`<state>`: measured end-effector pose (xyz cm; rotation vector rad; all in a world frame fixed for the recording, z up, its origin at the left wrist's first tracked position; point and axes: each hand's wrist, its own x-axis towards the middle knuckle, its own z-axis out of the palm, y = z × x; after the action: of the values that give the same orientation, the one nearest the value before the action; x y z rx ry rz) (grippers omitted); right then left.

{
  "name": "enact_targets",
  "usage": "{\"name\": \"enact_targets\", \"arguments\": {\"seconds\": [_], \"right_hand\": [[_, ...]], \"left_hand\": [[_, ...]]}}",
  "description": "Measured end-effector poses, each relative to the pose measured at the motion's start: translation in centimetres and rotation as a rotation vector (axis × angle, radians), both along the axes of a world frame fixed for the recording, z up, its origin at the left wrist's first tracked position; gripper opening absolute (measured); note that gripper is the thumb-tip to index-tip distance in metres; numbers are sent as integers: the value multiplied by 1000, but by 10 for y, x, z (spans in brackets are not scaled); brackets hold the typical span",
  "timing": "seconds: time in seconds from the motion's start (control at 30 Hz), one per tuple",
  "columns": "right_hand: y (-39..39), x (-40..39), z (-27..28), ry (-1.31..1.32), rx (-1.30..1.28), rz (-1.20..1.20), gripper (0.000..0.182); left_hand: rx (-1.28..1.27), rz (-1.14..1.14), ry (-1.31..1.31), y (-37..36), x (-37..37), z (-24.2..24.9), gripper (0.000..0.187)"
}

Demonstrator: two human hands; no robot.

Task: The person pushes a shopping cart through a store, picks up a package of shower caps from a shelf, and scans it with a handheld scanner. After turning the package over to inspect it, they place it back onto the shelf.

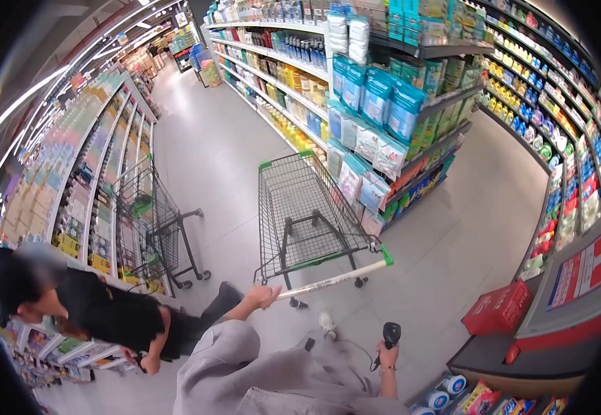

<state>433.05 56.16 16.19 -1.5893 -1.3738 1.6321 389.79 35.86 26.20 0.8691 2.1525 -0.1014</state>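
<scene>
Shopping cart (304, 211) stands on the floor (432, 290) ahead of both hands, its long axis running away from the person. Left hand (263, 297) is the nearer, closed on the left end of the handle (335, 280); right hand (388, 357) grips a black scanner (392, 333), clear of the handle, to the right and closer to the body.

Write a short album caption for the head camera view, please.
Among stocked shelves, left hand at the shopping cart handle, right hand holding a black handheld device.

Cart handle (342, 275) lettering (320, 283) too small to read; packets (480, 400) cut off below.
</scene>
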Motion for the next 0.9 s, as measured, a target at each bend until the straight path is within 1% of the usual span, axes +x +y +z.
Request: {"name": "enact_targets", "arguments": {"seconds": [0.03,0.1,0.13,0.2,0.23,0.3,0.33,0.4,0.43,0.5,0.53,0.57,0.6,0.63,0.7,0.77,0.8,0.87,0.9], "right_hand": [[16,-15,6,-4,13,11,31],[44,-46,17,118,-82,-77,32],[55,-60,23,105,-77,-61,32],[82,-99,29,165,-56,-134,33],[93,-117,27,164,-48,-111,33],[117,-149,23,71,75,-137,31],[124,-165,24,70,85,-113,31],[130,-193,23,-131,334,-131,33],[132,-199,17,-138,337,-94,33],[134,-205,-1,-377,512,-202,36],[131,-208,18,-339,466,-191,37],[133,-210,24,-349,473,-153,37],[135,-210,27,-395,538,-110,37],[137,-209,28,-442,600,-74,37],[159,-208,13,-418,574,-35,36],[172,-220,16,-467,489,-6,38],[173,-226,14,-469,489,5,38],[167,-244,30,-553,609,144,39],[171,-247,27,-562,603,154,39]], "left_hand": [[13,11,-4,-3,-1,0,78],[207,-7,109,-14,2,-1,69],[212,10,98,-21,1,-12,69],[174,-17,203,-31,-6,-31,62],[182,6,204,-34,-7,-29,62],[198,8,221,-36,-3,-17,60],[229,16,207,-38,-4,-16,59],[273,59,188,-41,-3,-13,58],[308,81,171,-44,-1,-14,58],[337,120,175,-48,0,-19,57],[373,120,190,-49,0,-22,56],[367,159,179,-51,1,-24,56],[397,153,205,-51,1,-26,56],[424,139,230,-51,1,-27,55],[419,171,216,-52,2,-27,53],[407,155,211,-50,0,-23,52],[403,165,208,-49,0,-20,52],[379,170,202,-47,0,-16,50],[371,175,193,-47,-1,-20,50]]}}
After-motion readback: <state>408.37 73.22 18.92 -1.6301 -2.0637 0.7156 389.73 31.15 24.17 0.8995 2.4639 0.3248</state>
